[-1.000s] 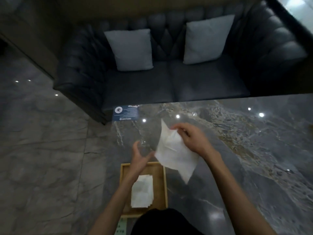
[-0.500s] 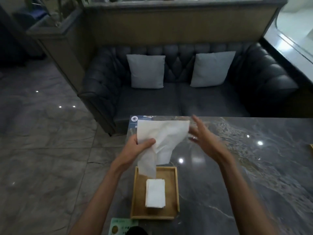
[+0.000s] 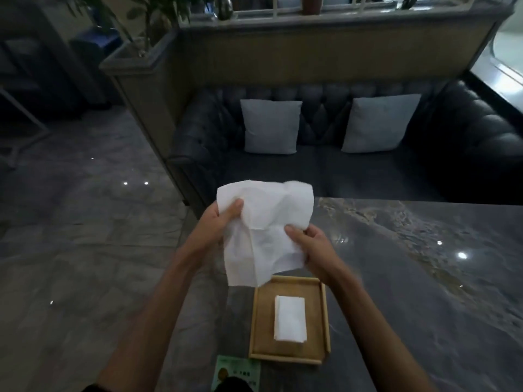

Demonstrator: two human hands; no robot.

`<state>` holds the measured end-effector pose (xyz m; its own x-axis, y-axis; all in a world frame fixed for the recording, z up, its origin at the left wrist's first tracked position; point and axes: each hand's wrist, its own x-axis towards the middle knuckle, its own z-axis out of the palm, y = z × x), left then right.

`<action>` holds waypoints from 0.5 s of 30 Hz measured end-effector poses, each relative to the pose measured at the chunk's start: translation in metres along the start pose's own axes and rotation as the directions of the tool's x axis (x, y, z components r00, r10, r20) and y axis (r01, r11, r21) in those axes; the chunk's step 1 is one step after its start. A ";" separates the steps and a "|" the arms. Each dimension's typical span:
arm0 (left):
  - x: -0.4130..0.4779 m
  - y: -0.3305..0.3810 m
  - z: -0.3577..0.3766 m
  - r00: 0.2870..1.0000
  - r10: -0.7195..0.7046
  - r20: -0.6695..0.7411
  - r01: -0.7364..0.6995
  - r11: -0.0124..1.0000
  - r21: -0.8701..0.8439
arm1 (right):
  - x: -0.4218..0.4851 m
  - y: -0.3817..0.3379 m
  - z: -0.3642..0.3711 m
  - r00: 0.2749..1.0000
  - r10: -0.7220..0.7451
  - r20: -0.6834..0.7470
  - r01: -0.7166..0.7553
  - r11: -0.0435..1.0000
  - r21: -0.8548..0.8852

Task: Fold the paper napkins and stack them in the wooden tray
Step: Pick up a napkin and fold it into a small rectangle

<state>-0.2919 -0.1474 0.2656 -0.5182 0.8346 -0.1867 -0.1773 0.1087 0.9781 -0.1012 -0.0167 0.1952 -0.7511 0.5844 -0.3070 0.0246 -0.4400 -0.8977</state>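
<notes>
A white paper napkin [image 3: 263, 230], unfolded and crumpled, hangs in the air above the table. My left hand [image 3: 219, 222] pinches its upper left corner. My right hand [image 3: 308, 244] grips its right edge lower down. Below the napkin, a wooden tray [image 3: 260, 323] rests on the dark marble table [image 3: 410, 278] near its left edge. A small stack of folded white napkins [image 3: 290, 318] lies in the middle of the tray.
A green card [image 3: 237, 372] lies on the table just in front of the tray. A dark tufted sofa [image 3: 339, 171] with two grey cushions stands beyond the table's far edge. Stone floor drops away to the left.
The napkin passed from my right hand to my left, then my right hand took hold of its right side. The view tilted up, so the tray sits lower in frame.
</notes>
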 end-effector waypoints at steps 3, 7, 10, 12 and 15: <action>-0.001 -0.006 -0.010 0.996 -0.072 0.054 0.075 0.996 -0.054 | -0.007 -0.024 0.000 0.992 -0.050 -0.115 0.039 0.994 -0.098; -0.003 -0.018 -0.008 0.989 -0.055 0.138 0.067 0.995 -0.080 | -0.020 -0.045 -0.009 0.978 -0.123 -0.168 0.087 0.974 -0.209; 0.002 -0.018 0.003 0.996 -0.004 0.091 0.009 0.998 -0.056 | -0.029 -0.052 -0.020 0.960 -0.178 -0.217 0.111 0.950 -0.293; 0.006 -0.016 0.011 0.998 0.019 0.066 -0.019 1.000 -0.004 | -0.033 -0.056 -0.028 0.943 -0.211 -0.256 0.121 0.937 -0.328; 0.012 -0.011 0.022 0.999 0.031 0.018 -0.032 0.999 0.028 | -0.038 -0.063 -0.043 0.925 -0.250 -0.286 0.147 0.930 -0.338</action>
<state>-0.2773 -0.1269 0.2550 -0.5084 0.8472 -0.1542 -0.1368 0.0973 0.9858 -0.0457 0.0177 0.2498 -0.5121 0.8458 -0.1499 0.1357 -0.0927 -0.9864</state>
